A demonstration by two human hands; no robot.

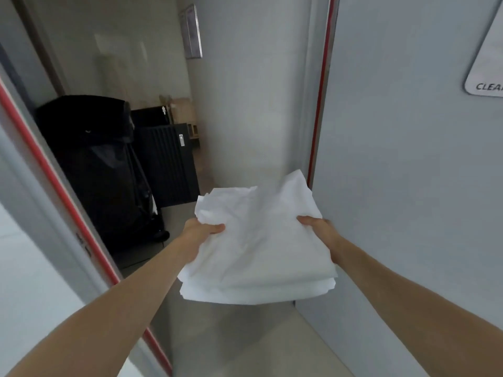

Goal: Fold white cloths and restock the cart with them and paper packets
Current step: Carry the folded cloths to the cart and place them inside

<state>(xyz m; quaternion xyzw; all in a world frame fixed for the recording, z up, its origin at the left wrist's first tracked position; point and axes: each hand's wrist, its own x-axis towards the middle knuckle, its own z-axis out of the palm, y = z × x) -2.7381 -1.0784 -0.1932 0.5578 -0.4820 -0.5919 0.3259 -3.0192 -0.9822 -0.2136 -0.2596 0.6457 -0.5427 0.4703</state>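
1. Head view: a stack of folded white cloths (258,240) is held up in the air in front of the person, in a doorway, clear of the floor (258,344).
2. The left hand (201,231) grasps the stack's left edge, thumb lying on top and the other fingers hidden beneath the fabric.
3. The right hand (317,225) grasps the right edge the same way, thumb on top, fingers under the stack and out of sight.
4. To the right stands a grey door (408,186) edged with a red strip; a sign (487,63) on it is cut off by the frame and shows only the letters "CLEA".
5. Beyond the doorway, at left, a black bag (92,159) hangs on a frame, with a dark ribbed cabinet (168,164) just beside it; the small label on the cabinet is too small to read.
6. A framed notice (192,31) hangs on the far wall, its writing illegible.
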